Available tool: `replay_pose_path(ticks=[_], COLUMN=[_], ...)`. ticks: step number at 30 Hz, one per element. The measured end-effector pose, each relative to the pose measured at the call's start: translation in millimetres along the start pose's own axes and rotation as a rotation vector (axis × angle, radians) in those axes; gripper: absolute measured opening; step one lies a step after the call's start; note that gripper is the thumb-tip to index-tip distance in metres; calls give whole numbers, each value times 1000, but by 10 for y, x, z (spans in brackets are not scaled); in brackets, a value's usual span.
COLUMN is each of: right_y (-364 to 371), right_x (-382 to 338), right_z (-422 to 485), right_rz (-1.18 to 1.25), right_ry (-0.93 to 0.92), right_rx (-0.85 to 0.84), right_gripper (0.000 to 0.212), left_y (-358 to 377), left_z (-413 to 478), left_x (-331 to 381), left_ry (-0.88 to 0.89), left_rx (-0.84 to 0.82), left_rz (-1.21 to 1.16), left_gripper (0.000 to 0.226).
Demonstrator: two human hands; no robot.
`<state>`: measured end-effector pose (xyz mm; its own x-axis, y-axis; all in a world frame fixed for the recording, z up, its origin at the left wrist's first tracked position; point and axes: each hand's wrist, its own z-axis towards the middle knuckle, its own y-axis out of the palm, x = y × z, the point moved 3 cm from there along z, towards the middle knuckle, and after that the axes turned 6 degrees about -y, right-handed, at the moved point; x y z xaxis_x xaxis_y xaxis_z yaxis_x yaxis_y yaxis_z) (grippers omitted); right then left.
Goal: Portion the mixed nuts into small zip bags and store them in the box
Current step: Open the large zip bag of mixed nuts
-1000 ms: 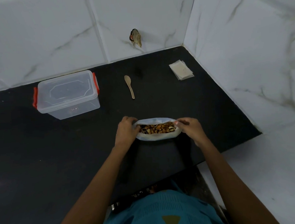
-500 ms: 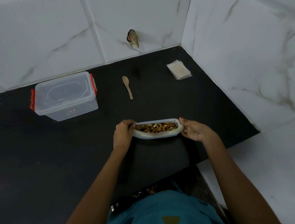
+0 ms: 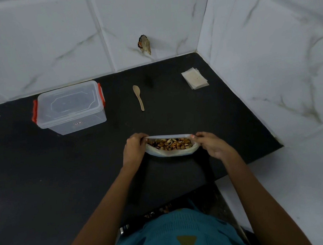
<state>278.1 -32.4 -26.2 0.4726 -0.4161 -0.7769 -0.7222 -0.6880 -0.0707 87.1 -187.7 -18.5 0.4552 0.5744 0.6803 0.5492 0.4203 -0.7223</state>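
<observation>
Gripping crinkly translucent nut bag [image 3: 172, 153]

Black worktop [image 3: 174, 107], white grey-veined marble wall tiles [image 3: 42, 35], clear box [image 3: 69, 107] with orange-red clips, tan wooden spoon [image 3: 138, 96], brown mixed nuts [image 3: 169, 144], teal garment [image 3: 180, 230].

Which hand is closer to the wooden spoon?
Left. The left hand sits just below the wooden spoon; the right hand is below and further right.

A home kitchen: black counter [image 3: 175, 110] against marble-tiled walls [image 3: 42, 35].
</observation>
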Motion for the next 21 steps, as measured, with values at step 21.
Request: replay_pose_path(ticks=[21], right_y=[-70], right_x=[-106], right_z=[-204], right_rz=[-655], right_ry=[-532], right_rx=[288], right_gripper=[24], left_y=[-67], left_z=[-49], left_x=[189], left_ry=[246], left_rx=[-58], left_rz=[220], left_gripper=[11])
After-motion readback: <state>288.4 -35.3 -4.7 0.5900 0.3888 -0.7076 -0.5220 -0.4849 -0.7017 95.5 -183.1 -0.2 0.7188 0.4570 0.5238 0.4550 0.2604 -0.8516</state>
